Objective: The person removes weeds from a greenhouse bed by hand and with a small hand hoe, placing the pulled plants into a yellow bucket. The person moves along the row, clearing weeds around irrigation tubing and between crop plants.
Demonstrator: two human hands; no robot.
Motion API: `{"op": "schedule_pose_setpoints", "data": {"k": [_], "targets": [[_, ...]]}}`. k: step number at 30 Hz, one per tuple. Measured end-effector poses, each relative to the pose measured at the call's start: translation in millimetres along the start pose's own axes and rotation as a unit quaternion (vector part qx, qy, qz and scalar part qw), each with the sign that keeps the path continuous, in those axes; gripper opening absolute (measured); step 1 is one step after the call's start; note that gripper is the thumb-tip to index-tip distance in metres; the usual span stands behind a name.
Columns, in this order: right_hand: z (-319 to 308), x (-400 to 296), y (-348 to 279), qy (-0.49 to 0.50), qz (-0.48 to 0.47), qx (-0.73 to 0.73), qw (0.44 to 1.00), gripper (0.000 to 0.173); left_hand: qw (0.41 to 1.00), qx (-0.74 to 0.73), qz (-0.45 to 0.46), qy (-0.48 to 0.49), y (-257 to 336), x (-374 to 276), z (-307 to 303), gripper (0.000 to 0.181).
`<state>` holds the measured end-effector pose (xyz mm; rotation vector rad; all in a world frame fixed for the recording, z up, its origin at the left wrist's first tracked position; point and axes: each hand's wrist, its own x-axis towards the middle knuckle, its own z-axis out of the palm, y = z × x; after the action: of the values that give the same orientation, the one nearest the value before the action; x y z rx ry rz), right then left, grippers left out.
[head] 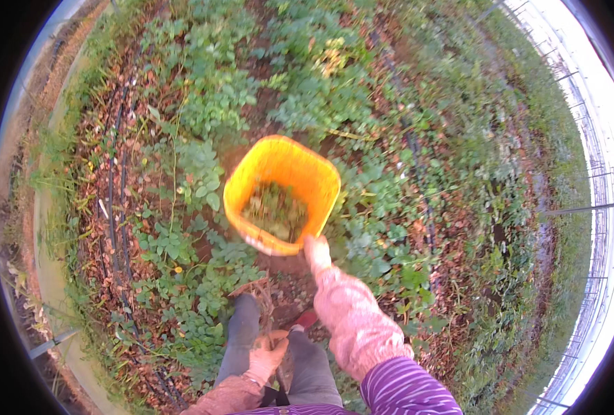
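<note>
My right hand (317, 254) is closed on the near rim of a yellow plastic bucket (315, 181), held out in front of me over the plants. Leafy green plant matter (276, 210) lies at the bucket's bottom. Close to my body, between my legs, my left hand (268, 353) grips a thin brown stick or handle (266, 306). A flat brownish piece (250, 286) shows near its far end; I cannot tell if the two are joined. Pink sleeves cover both forearms.
Low green leafy plants (203, 98) grow in rows around me, with dry brown leaves between them. Black irrigation hoses (111, 192) run along the left, and another dark line lies to the right. Metal framework and a bright translucent wall (605, 155) stand at the far right.
</note>
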<state>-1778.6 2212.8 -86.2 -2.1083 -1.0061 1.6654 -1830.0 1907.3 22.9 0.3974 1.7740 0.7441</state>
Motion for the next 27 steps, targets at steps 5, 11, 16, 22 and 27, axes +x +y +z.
{"op": "schedule_pose_setpoints", "data": {"k": [5,11,16,22,27], "targets": [[85.1,149.1,-27.6,0.088,-0.127,-0.070,0.986,0.043,0.986,-0.094,-0.115,-0.077,1.5,65.7,-14.5,0.017],[145.1,152.5,-2.1,-0.160,-0.056,0.144,0.975,0.041,0.985,-0.055,-0.162,0.018,-10.8,158.0,-20.7,0.027],[77.8,-3.1,115.0,-0.077,-0.116,-0.085,0.987,0.031,0.987,0.019,-0.154,0.041,-78.6,228.9,-21.3,0.034],[40.8,-69.8,219.7,-0.257,-0.032,-0.170,0.951,0.044,0.989,0.064,-0.115,-0.064,-93.8,278.7,27.2,0.031],[39.2,-25.3,232.6,-0.319,0.130,-0.043,0.938,0.056,0.995,-0.047,-0.081,-0.041,-135.7,305.3,57.2,0.022]]}}
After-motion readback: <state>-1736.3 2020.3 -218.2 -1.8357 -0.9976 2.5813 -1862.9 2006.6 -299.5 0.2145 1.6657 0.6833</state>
